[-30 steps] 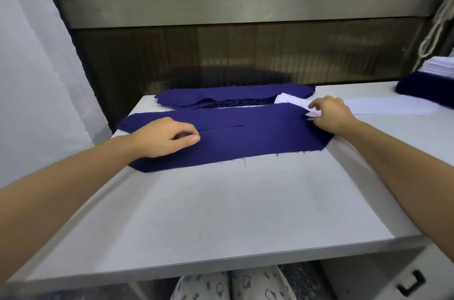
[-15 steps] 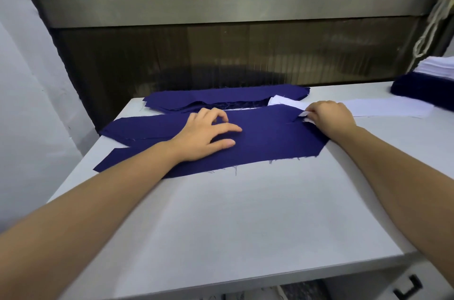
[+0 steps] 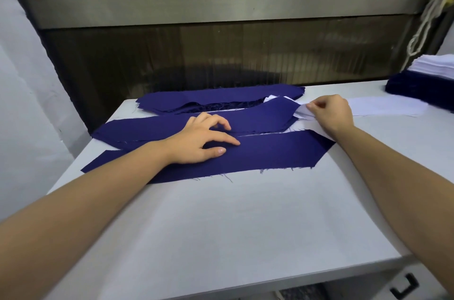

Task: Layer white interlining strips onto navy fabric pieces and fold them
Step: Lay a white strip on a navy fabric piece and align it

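The left hand [image 3: 204, 137], fingers spread flat, pins the navy fabric piece [image 3: 270, 152] steady so the right hand [image 3: 331, 113] can pinch the white interlining strip [image 3: 302, 113] at its right end.

The stack of navy and white pieces [image 3: 421, 78] at the table's [image 3: 245, 226] far right corner is cut off by the picture's edge. The right hand [image 3: 331, 113] pinches a white interlining strip [image 3: 302, 113], most of which lies hidden under the folded navy fabric piece [image 3: 258, 116] and the wrist. The left hand [image 3: 199, 139] covers part of the fold's edge. At the table's far edge, the layers of the navy pile [image 3: 221, 96] are too fine to count. Below its near right corner a black handle [image 3: 405, 286] is blurred.
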### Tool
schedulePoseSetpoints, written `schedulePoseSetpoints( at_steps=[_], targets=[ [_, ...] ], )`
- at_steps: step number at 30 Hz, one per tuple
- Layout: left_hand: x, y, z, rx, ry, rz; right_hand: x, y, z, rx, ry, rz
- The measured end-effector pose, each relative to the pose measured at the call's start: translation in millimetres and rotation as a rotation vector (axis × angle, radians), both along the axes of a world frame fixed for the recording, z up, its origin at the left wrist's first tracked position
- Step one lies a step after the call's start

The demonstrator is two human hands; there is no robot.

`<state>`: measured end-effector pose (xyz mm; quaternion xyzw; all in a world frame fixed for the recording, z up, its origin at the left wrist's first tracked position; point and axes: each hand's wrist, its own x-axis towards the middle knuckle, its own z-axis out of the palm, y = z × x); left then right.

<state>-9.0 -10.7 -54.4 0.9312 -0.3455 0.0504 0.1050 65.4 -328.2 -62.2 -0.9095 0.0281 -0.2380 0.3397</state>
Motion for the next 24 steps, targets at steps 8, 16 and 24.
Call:
schedulePoseSetpoints(
  at_steps=[8,16,24],
  targets=[
    [-1,-8,-5,-0.042,0.033,0.038,-3,9,9,0.319,0.015,0.006],
    [4,-17,1,-0.073,-0.035,0.038,-4,9,8,0.272,-0.192,-0.168],
    [23,-64,12,-0.158,-0.048,0.067,-4,20,3,0.098,-0.307,-0.015]
  ],
)
